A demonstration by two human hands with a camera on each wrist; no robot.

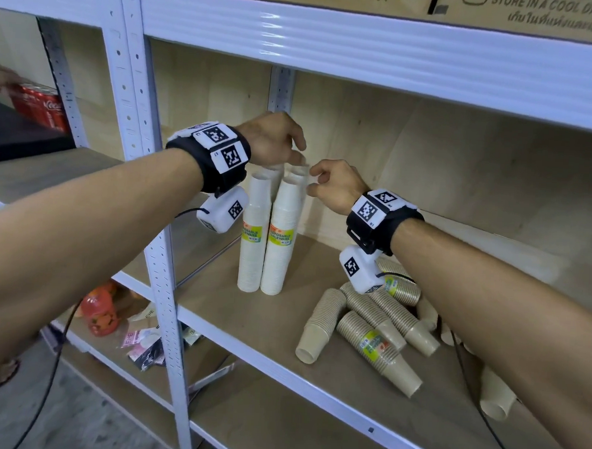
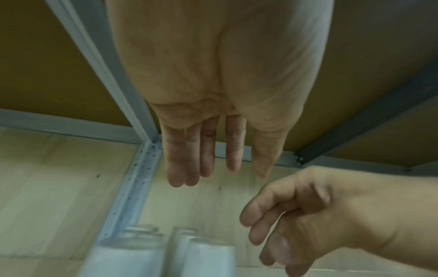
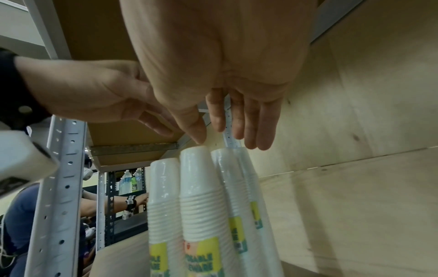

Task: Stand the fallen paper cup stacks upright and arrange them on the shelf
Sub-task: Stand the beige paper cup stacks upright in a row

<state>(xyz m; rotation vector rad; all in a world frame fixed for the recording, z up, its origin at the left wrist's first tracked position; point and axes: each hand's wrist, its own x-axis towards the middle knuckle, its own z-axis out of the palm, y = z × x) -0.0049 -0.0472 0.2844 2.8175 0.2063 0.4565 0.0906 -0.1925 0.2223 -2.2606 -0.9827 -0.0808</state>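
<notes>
Both forearms reach in, left hand [image 1: 273, 139] and right hand [image 1: 334, 185] loose-fingered, gripping nothing above upright white stacks [image 1: 280, 230]; next, brown stacks [image 1: 368, 324] fallen below right hand need standing.

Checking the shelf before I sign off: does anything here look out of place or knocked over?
Yes. The brown cup stacks lie toppled in a crisscross heap on the shelf, right of the white cup stacks, which stand upright. Neither hand holds any.
</notes>
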